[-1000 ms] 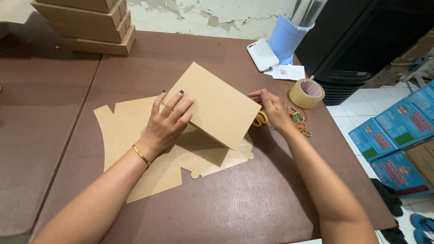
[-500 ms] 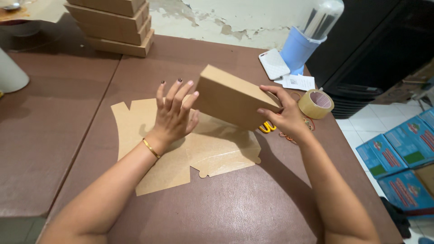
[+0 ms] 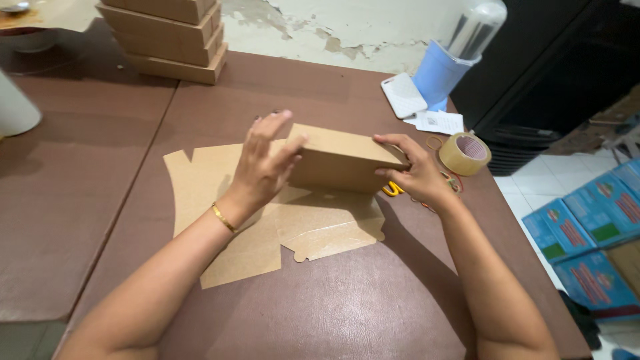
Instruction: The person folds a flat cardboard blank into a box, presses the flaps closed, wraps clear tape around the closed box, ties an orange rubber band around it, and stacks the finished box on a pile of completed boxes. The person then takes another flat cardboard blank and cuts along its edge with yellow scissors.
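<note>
Taking the brown cardboard box near the middle of the brown table as the landmark: far to its left stands a white cylinder, and up to its left a stack of finished cardboard boxes. Just left of the box, the left hand presses flat against its end, fingers spread and thumb on the top edge, a gold bangle on the wrist. Under the box lie flat, unfolded cardboard blanks. The box looks light, hollow and fairly stiff, but its thin walls would likely buckle if squeezed mid-panel, so the ends and folded edges seem the best places to hold it. At its right end, the right hand grips the corner, fingers wrapped over it. Farther right sit a roll of tan tape, a white phone and a blue holder. Compared with half a second ago, the box has been lowered and levelled, its long side now facing the person.
</note>
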